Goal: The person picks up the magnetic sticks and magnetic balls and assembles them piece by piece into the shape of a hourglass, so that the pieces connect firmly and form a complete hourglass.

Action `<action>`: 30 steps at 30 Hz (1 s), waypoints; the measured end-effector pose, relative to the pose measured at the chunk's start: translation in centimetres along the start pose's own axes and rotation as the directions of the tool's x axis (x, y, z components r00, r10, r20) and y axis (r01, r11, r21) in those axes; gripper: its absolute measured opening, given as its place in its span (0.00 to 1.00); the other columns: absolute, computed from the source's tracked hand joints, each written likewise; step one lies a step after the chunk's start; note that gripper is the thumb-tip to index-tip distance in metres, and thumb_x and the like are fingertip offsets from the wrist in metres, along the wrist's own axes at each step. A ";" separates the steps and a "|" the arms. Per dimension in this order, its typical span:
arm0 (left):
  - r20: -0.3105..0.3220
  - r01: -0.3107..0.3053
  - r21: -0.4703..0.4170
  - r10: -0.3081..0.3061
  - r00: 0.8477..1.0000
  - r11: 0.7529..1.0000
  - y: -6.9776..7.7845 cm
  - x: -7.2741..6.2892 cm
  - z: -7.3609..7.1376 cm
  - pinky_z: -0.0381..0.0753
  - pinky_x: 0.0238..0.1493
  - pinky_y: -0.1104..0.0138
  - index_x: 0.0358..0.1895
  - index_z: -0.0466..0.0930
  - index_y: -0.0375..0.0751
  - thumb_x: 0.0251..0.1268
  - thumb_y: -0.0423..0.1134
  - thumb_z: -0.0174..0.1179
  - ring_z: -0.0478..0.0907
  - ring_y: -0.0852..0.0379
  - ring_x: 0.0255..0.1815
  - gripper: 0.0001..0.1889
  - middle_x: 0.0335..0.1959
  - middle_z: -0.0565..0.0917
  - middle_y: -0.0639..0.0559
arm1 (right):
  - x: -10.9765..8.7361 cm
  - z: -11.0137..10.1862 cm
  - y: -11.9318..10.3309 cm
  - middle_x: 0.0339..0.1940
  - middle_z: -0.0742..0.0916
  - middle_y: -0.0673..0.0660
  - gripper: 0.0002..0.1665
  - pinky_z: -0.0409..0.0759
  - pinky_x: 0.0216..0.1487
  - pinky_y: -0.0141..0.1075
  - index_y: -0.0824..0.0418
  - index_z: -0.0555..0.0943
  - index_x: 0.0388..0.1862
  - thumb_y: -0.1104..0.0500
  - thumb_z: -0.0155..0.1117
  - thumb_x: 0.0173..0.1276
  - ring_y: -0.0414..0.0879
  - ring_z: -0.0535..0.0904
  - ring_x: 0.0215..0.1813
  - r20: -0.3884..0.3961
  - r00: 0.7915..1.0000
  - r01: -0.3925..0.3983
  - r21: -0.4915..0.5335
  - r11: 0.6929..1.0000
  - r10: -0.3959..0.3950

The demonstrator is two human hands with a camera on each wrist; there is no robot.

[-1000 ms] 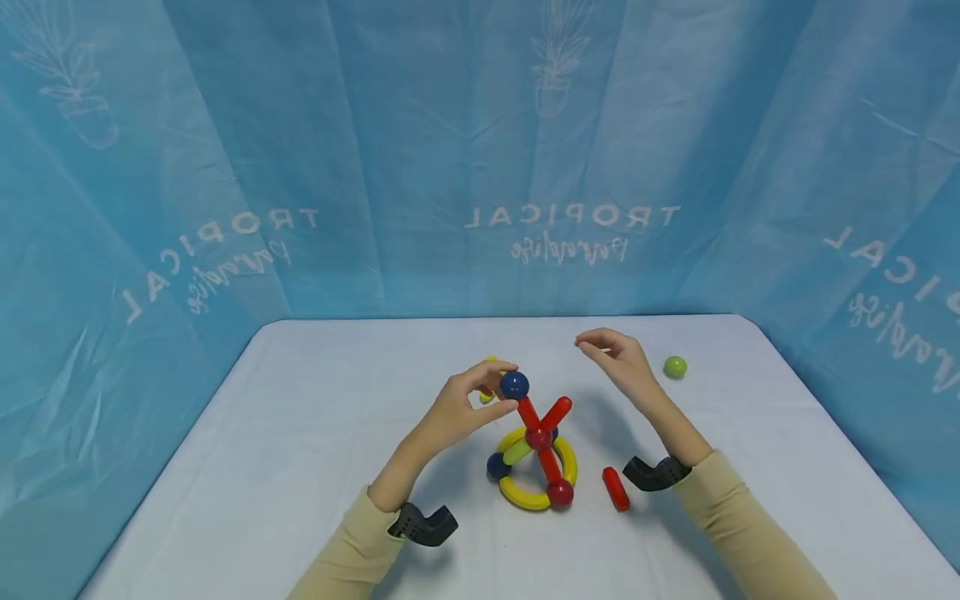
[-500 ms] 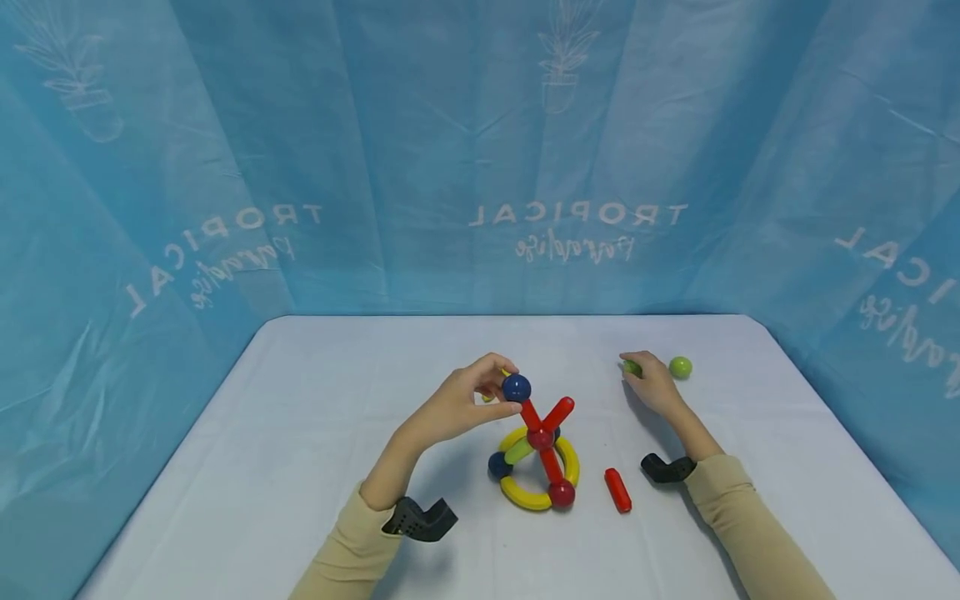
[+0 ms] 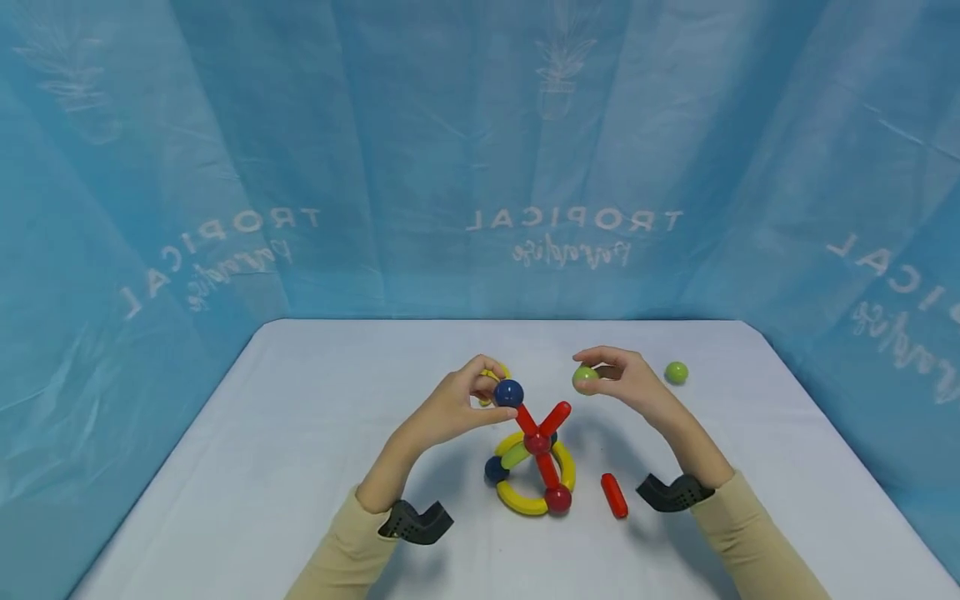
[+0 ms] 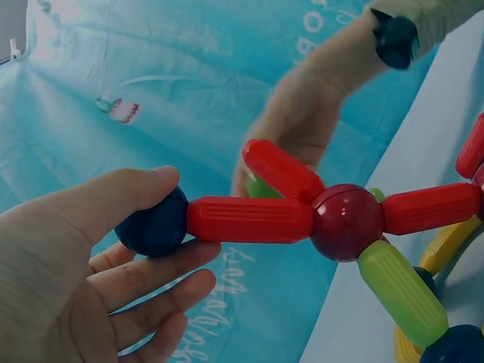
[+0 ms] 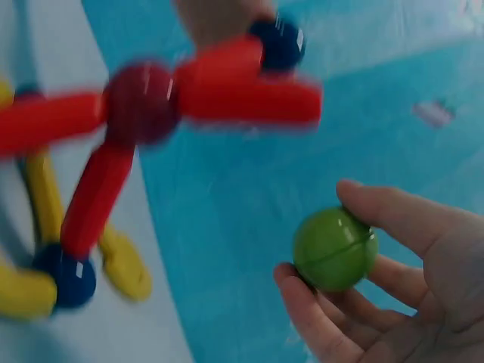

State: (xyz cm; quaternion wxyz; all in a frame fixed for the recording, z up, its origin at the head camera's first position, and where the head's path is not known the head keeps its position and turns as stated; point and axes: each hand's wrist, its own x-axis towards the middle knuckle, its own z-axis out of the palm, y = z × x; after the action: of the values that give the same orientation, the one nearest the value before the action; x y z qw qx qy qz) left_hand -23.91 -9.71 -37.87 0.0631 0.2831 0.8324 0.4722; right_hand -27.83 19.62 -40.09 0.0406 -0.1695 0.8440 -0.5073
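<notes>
My left hand (image 3: pixel 459 402) pinches a dark blue ball (image 3: pixel 509 393) between thumb and fingers. That ball caps a red rod (image 4: pixel 249 220) leading to a dark red ball (image 4: pixel 348 222), the hub of a ball-and-rod model. From the hub a second red rod (image 3: pixel 557 418) rises with its end free. Lower down, a red rod and a lime green rod (image 4: pixel 403 293) slope to a ring of curved yellow pieces (image 3: pixel 522 502) on the table. My right hand (image 3: pixel 628 381) holds a green ball (image 5: pixel 335 249) in its fingertips, up and to the right of the free rod end.
A loose red rod (image 3: pixel 614 496) lies on the white table (image 3: pixel 337 392) right of the model. Farther back on the right sits another green ball (image 3: pixel 677 372). A yellow piece (image 3: pixel 504 370) shows partly behind the left hand. A blue curtain (image 3: pixel 420 167) hangs beyond the table.
My right hand reached to the right, took a green ball from the table and brought it back left, close to the model. My left hand stays on the blue ball.
</notes>
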 end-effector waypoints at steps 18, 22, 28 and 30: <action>0.014 -0.028 0.032 0.028 1.000 0.999 -0.2 -0.6 -0.5 0.77 0.50 0.60 0.52 0.74 0.48 0.57 0.41 0.67 0.78 0.58 0.42 0.20 0.36 0.84 0.54 | -2.6 2.3 -4.5 0.44 0.83 0.60 0.20 0.82 0.40 0.31 0.63 0.79 0.52 0.63 0.68 0.60 0.43 0.79 0.35 0.032 0.975 0.216 0.052 0.975 -0.218; 0.021 -0.021 0.037 0.020 1.000 0.999 -0.3 -0.6 -0.5 0.77 0.49 0.61 0.52 0.74 0.47 0.57 0.42 0.67 0.77 0.58 0.41 0.20 0.35 0.83 0.53 | -2.5 2.5 -4.4 0.48 0.83 0.62 0.19 0.81 0.41 0.30 0.62 0.77 0.54 0.62 0.65 0.63 0.44 0.80 0.37 0.050 0.974 0.217 0.060 0.974 -0.220; 0.033 -0.049 0.058 0.047 0.998 0.997 -0.3 -0.5 -0.7 0.77 0.51 0.61 0.52 0.74 0.48 0.55 0.40 0.68 0.78 0.60 0.41 0.21 0.37 0.84 0.54 | -0.4 2.4 -1.9 0.51 0.82 0.66 0.19 0.79 0.35 0.31 0.64 0.76 0.56 0.54 0.53 0.73 0.42 0.77 0.33 -0.013 0.994 0.111 0.097 0.989 -0.110; 0.041 -0.054 0.057 0.052 0.998 0.997 -0.3 -0.5 -0.8 0.77 0.51 0.62 0.53 0.74 0.48 0.55 0.40 0.68 0.79 0.59 0.41 0.21 0.38 0.84 0.54 | 0.8 2.7 -0.3 0.52 0.82 0.68 0.21 0.79 0.39 0.32 0.66 0.76 0.56 0.53 0.53 0.73 0.44 0.78 0.37 0.034 0.995 0.086 0.091 0.992 -0.089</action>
State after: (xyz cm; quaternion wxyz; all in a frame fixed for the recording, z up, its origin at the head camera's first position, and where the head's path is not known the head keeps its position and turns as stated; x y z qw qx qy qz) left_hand -23.94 -10.74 -37.75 0.0588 0.3162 0.8365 0.4437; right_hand -27.89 16.91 -41.08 0.0417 -0.2137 0.8113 -0.5426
